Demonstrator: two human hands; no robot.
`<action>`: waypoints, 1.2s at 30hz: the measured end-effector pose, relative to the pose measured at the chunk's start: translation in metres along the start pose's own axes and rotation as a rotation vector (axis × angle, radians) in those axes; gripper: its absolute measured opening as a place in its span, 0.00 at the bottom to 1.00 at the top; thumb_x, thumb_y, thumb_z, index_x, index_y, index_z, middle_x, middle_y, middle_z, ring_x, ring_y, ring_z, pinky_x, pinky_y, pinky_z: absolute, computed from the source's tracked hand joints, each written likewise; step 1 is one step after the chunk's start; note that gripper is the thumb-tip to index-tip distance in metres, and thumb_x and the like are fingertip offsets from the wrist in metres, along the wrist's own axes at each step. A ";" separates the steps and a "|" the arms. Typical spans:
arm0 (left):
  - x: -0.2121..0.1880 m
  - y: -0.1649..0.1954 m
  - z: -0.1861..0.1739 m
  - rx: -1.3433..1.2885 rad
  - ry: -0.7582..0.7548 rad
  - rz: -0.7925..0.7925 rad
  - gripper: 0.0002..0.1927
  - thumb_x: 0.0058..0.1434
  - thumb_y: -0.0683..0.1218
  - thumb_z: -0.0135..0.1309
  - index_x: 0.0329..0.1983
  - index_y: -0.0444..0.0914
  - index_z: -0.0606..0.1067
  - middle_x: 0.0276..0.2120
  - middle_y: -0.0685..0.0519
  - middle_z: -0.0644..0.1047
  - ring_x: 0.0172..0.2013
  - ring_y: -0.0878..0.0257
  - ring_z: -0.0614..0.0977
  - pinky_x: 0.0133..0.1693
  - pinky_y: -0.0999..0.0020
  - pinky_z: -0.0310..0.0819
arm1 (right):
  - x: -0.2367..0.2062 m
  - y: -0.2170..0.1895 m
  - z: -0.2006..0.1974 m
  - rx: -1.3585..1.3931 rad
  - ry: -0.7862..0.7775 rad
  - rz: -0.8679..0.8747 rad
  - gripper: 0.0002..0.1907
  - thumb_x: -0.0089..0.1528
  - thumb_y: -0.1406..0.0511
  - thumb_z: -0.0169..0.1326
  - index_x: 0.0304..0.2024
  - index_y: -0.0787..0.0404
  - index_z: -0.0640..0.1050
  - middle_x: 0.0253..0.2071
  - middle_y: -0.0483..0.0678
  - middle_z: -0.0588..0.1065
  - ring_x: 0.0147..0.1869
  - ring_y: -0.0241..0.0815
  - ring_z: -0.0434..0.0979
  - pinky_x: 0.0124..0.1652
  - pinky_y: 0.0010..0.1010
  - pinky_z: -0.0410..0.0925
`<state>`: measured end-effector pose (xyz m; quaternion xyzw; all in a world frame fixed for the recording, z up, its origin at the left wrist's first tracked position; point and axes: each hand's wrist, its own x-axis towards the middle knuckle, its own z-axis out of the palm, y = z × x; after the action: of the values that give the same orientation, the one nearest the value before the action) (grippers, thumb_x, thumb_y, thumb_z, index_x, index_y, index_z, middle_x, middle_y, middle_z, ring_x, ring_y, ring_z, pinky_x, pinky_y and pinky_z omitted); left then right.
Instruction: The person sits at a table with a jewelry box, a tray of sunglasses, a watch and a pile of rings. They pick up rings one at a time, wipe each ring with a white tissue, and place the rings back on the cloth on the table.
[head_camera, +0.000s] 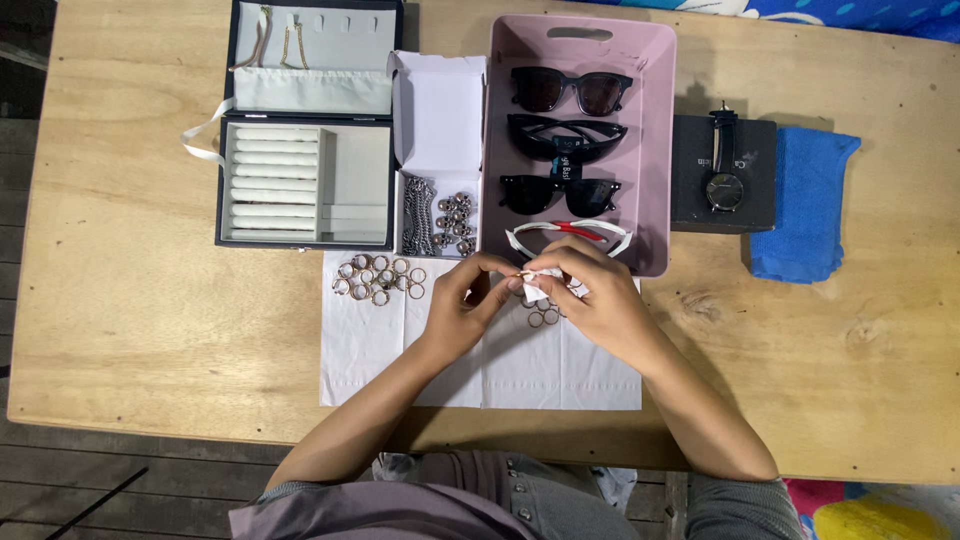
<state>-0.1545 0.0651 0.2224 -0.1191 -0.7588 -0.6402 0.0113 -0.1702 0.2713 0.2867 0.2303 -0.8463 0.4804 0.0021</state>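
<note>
1. The wooden bench (150, 330) is carrying everything, and a white sheet (400, 370) is lying at its near edge under the work.
2. A pink tray (655, 150) is sitting beyond the sheet, holding three dark sunglasses (570, 90) and one white-framed pair (570, 232) nearest the person.
3. An open jewellery case (305, 180) is standing to the left, with chains hanging in its lid and white ring rolls lying bare; a small white box (438, 110) of metal pieces is sitting between case and tray.
4. A black box with a wristwatch (722, 180) and a blue cloth (805, 200) are lying to the right.
5. A cluster of rings (378, 278) is resting on the sheet's far left corner; a few more rings (543, 316) are lying just beneath the hands.
6. The left hand (462, 300) is pinching a small gold ring (521, 274) at its fingertips, above the sheet near the tray's front edge.
7. The right hand (595, 295) is gripping a scrap of white cloth or tissue (540, 288) against that ring.
8. It seems wise to be keeping the pinch firm and working over the sheet, since a ring this small would likely be rolling off if dropped.
</note>
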 end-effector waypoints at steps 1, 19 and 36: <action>0.000 0.001 0.000 -0.002 -0.008 -0.009 0.07 0.65 0.40 0.64 0.44 0.39 0.79 0.29 0.60 0.78 0.22 0.76 0.66 0.24 0.77 0.56 | -0.001 0.000 0.000 -0.027 0.003 -0.020 0.08 0.63 0.70 0.60 0.46 0.62 0.79 0.42 0.47 0.76 0.43 0.42 0.80 0.42 0.31 0.73; 0.000 0.010 -0.001 0.115 0.040 0.112 0.08 0.63 0.39 0.63 0.44 0.38 0.78 0.38 0.56 0.81 0.21 0.74 0.68 0.24 0.76 0.62 | -0.001 -0.001 0.002 -0.008 0.030 -0.017 0.09 0.62 0.72 0.60 0.45 0.63 0.79 0.42 0.48 0.77 0.44 0.42 0.80 0.42 0.32 0.73; 0.000 0.010 0.000 0.128 0.053 0.091 0.07 0.63 0.40 0.64 0.43 0.38 0.79 0.35 0.57 0.79 0.21 0.73 0.67 0.24 0.75 0.60 | 0.001 -0.005 -0.001 0.023 -0.037 0.053 0.08 0.63 0.70 0.59 0.45 0.64 0.78 0.40 0.47 0.76 0.39 0.41 0.79 0.39 0.31 0.72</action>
<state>-0.1529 0.0671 0.2320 -0.1355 -0.7916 -0.5920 0.0679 -0.1691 0.2698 0.2921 0.2165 -0.8464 0.4857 -0.0288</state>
